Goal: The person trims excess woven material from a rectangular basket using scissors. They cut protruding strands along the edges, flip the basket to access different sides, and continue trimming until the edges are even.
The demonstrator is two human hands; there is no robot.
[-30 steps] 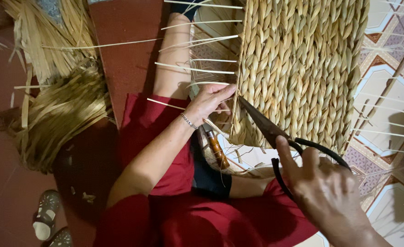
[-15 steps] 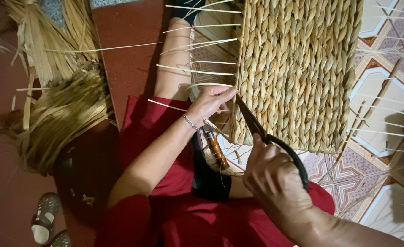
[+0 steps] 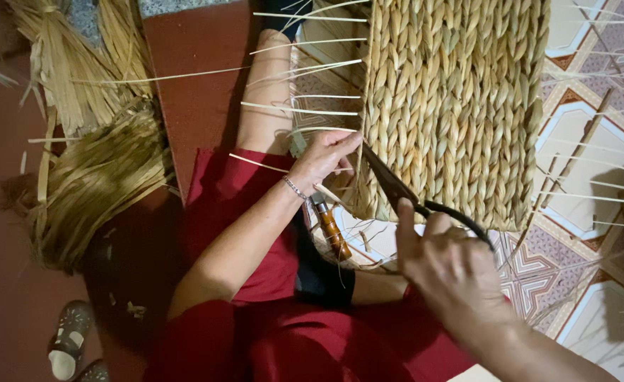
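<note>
A large woven straw basket (image 3: 460,106) of thick braided fibre fills the upper middle, with thin straw ends sticking out on its left side. My left hand (image 3: 324,157) pinches a loose straw end at the basket's lower left edge. My right hand (image 3: 453,272) grips the black handles of a pair of scissors (image 3: 397,187). Their dark blades point up-left and meet the basket edge right beside my left fingers. A tool with a brown wooden handle (image 3: 331,230) lies under my left wrist on my lap.
Bundles of dry straw (image 3: 92,177) lie on the red floor at the left. My red-clothed legs (image 3: 255,233) stretch toward the basket. A sandal (image 3: 68,339) sits at the lower left. Patterned floor tiles (image 3: 587,155) and stray straw stems lie at the right.
My right hand has moved left and up with the scissors, bringing the blades in to the basket edge by my left fingers. The left hand has stayed put.
</note>
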